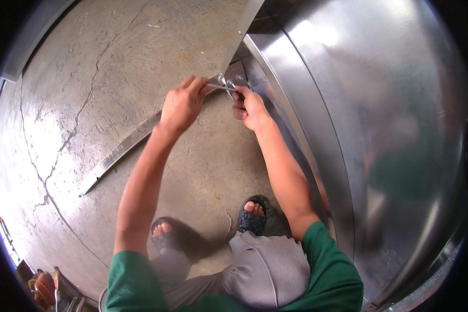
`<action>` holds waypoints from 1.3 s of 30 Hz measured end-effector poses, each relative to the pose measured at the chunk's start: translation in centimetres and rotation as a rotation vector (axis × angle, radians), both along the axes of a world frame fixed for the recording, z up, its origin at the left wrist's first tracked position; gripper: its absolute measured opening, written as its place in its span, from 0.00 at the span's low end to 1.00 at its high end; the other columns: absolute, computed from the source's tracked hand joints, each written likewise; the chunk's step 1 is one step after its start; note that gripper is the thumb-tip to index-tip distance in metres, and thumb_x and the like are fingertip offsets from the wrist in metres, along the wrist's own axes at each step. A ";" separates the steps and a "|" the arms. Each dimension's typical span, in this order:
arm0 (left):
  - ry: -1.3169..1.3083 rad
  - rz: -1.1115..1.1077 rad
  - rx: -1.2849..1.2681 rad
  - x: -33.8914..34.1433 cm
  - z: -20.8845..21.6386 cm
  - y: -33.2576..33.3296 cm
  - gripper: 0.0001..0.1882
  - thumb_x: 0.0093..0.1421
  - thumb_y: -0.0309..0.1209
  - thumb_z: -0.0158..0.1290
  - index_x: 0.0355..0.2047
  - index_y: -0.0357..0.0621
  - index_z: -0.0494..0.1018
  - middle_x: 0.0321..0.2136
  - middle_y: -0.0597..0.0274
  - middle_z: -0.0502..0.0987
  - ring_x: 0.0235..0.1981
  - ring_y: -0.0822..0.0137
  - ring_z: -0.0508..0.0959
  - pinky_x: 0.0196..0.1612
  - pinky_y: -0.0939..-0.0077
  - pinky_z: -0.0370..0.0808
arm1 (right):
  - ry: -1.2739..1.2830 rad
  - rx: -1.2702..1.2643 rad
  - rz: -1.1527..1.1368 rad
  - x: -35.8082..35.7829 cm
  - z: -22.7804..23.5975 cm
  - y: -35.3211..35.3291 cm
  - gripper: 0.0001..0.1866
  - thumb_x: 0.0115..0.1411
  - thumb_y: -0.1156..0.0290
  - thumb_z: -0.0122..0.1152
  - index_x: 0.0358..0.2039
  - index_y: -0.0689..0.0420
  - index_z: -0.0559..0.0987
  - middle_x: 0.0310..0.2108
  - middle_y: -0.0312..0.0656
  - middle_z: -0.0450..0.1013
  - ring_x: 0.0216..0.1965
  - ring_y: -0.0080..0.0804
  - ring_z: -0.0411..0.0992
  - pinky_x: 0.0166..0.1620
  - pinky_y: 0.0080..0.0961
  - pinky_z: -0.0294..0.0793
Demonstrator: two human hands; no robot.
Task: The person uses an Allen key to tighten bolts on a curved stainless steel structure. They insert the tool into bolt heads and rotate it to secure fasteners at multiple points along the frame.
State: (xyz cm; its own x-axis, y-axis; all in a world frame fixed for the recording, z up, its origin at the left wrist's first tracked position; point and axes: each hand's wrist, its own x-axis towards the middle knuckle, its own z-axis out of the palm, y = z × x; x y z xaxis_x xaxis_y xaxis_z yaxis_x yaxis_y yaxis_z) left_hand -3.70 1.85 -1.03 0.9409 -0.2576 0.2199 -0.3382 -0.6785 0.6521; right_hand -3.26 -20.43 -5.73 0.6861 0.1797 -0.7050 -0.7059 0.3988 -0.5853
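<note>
My left hand (182, 103) is closed round one end of a thin metal rod-like tool (221, 87), possibly a hex key. Its other end reaches the fingertips of my right hand (252, 108), which pinch there with the other fingers curled. Just beyond the tool sits a metal bracket plate (236, 73) with bolt heads, at the foot of a large shiny sheet-metal panel. How the tool's tip meets the bolt is hidden by my fingers.
A long metal bar (120, 148) runs across the cracked concrete floor (109, 67) from the bracket toward the left. Another metal strip (240, 34) rises beyond my hands. The shiny panel (400, 130) fills the right side. Tools (46, 288) lie at the lower left.
</note>
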 end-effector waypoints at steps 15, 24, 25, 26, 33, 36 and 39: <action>-0.023 -0.128 -0.022 5.6 3.0 -1.3 0.13 0.65 0.34 0.55 0.45 0.39 0.79 0.38 0.49 0.80 0.39 0.46 0.81 0.44 0.58 0.77 | 0.122 0.225 -0.151 1.1 0.7 1.2 0.21 0.71 0.59 0.42 0.18 0.46 0.62 0.11 0.25 0.46 0.09 0.21 0.42 0.19 0.24 0.43; -0.052 -0.113 0.105 6.4 2.9 -1.3 0.12 0.65 0.34 0.55 0.43 0.40 0.79 0.38 0.52 0.80 0.38 0.46 0.81 0.43 0.58 0.77 | 0.214 0.275 -0.256 2.3 0.9 1.6 0.19 0.70 0.63 0.44 0.19 0.47 0.63 0.10 0.26 0.47 0.09 0.21 0.43 0.17 0.22 0.44; -0.041 -0.104 0.126 6.3 2.6 -1.0 0.12 0.65 0.35 0.55 0.43 0.41 0.79 0.38 0.52 0.80 0.37 0.46 0.81 0.42 0.58 0.77 | 0.201 0.244 -0.258 2.5 1.0 1.6 0.19 0.70 0.64 0.44 0.19 0.48 0.63 0.11 0.25 0.47 0.09 0.20 0.44 0.17 0.21 0.45; -0.050 -0.098 0.133 6.0 2.3 -0.6 0.12 0.66 0.35 0.55 0.43 0.41 0.79 0.38 0.51 0.80 0.37 0.46 0.81 0.41 0.58 0.78 | 0.176 0.233 -0.249 2.6 1.2 1.7 0.18 0.70 0.65 0.44 0.20 0.48 0.63 0.11 0.24 0.47 0.09 0.19 0.44 0.16 0.20 0.45; -0.205 -0.027 0.097 0.5 -2.7 1.4 0.09 0.65 0.33 0.56 0.41 0.42 0.79 0.35 0.53 0.81 0.32 0.51 0.82 0.33 0.62 0.79 | 0.163 0.008 -0.142 2.4 1.6 1.9 0.17 0.67 0.64 0.51 0.20 0.50 0.64 0.12 0.26 0.49 0.10 0.19 0.45 0.15 0.23 0.44; -0.013 -0.035 0.145 -3.3 -5.2 1.6 0.07 0.67 0.33 0.54 0.37 0.45 0.78 0.30 0.58 0.78 0.30 0.57 0.81 0.31 0.64 0.81 | -0.017 -0.201 -0.020 2.3 0.8 2.0 0.17 0.66 0.63 0.53 0.20 0.51 0.65 0.13 0.27 0.50 0.10 0.19 0.46 0.15 0.24 0.44; -0.160 0.026 0.105 -6.2 -7.7 -0.2 0.06 0.64 0.31 0.59 0.34 0.41 0.79 0.29 0.56 0.79 0.28 0.55 0.82 0.28 0.64 0.80 | -0.206 -0.570 0.124 2.3 -0.4 2.0 0.17 0.66 0.63 0.54 0.22 0.56 0.67 0.14 0.33 0.58 0.11 0.26 0.52 0.16 0.29 0.50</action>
State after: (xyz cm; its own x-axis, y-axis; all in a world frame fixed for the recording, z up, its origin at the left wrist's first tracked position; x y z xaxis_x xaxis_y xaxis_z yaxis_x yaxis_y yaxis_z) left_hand -9.90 1.64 -8.71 0.9025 -0.2634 0.3407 -0.4138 -0.7497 0.5165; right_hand -0.91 -18.44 -6.12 0.8165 -0.0994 -0.5687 -0.5767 -0.0945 -0.8115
